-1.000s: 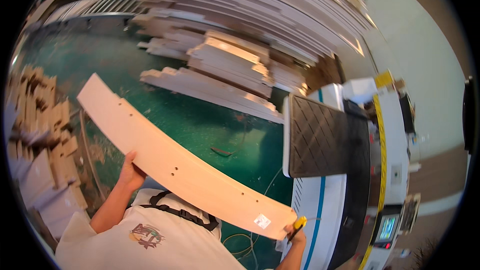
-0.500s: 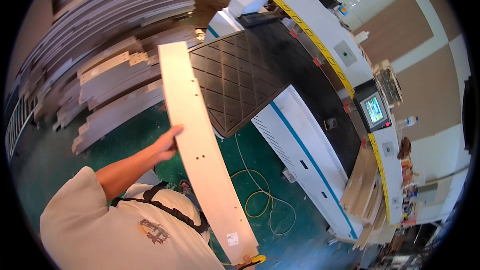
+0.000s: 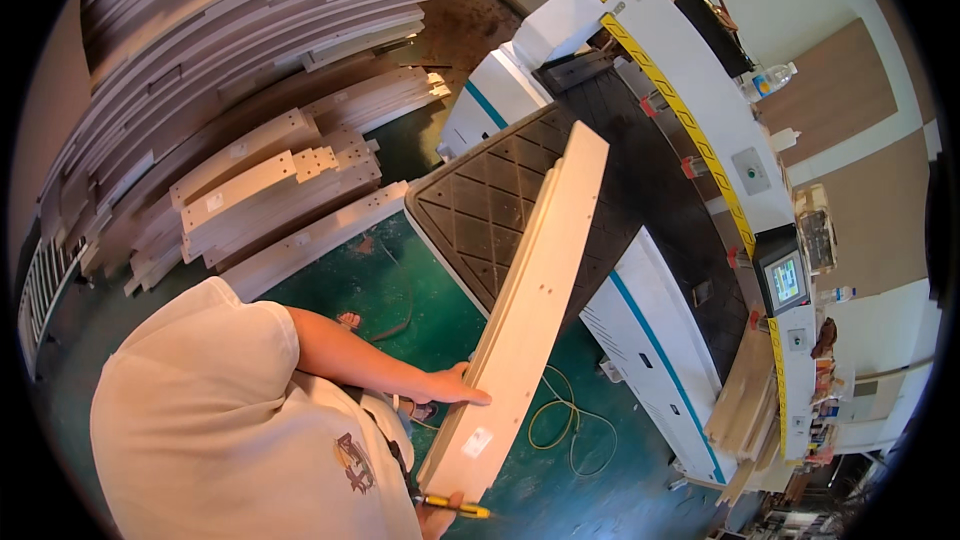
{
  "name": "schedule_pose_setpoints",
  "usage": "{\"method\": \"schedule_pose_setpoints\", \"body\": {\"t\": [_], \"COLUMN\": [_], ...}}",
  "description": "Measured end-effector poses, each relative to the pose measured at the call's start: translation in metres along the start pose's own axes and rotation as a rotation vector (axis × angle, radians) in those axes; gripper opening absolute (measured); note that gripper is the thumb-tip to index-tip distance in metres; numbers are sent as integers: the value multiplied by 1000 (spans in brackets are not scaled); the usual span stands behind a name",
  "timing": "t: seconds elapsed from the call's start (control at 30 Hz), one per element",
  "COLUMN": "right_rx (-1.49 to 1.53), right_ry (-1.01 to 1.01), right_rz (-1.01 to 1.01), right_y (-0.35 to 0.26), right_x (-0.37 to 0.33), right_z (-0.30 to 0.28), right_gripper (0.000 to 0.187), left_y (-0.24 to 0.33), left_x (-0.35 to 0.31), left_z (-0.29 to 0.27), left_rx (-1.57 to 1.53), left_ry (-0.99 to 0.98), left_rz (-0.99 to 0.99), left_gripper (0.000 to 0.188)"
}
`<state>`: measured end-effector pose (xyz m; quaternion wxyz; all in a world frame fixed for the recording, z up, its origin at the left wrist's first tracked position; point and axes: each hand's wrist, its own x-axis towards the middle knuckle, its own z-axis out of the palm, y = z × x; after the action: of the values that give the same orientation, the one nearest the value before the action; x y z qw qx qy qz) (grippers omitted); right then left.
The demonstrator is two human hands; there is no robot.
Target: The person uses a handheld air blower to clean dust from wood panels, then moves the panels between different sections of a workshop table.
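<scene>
I have a long pale wooden board up in front of me, slanting from low near my waist to its far end, which overlaps the dark grooved desk in my view; I can't tell whether it touches there. Its near-side edge looks layered, so it may be more than one piece. A white label sits on the face toward my end, with small drilled holes farther up.

My left hand clasps that layered edge below the middle, thumb laid over the face and the other fingers mostly hidden. My right hand is at the bottom end, curled around a yellow and black tool and against the wood; the grip is partly out of sight, low in the picture.

To my left, stacks of cut boards lie on the green floor. On the right stands a white machine with a lit screen, and a yellow hose loops on the floor.
</scene>
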<state>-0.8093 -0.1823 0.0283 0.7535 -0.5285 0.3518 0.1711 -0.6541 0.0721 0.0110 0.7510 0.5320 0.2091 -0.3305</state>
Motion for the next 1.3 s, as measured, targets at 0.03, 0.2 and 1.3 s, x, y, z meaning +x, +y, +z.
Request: {"method": "schedule_pose_setpoints", "body": {"t": [0.03,0.2,1.3], "right_rx": [12,31,-1567], "right_ry": [-39,-208,-685], "right_rz": [-10,18,334], "right_y": [5,22,-236], "right_x": [-3,44,155], "right_z": [19,102,62], "right_gripper": [81,85,37], "left_y": [-11,15,196], "left_x": [-6,-37,-31], "left_z": [-7,-53,-291], "left_rx": [-87,-165,765], "left_ry": [-36,97,955], "left_rz": [16,92,412], "left_gripper": [121,109,101]}}
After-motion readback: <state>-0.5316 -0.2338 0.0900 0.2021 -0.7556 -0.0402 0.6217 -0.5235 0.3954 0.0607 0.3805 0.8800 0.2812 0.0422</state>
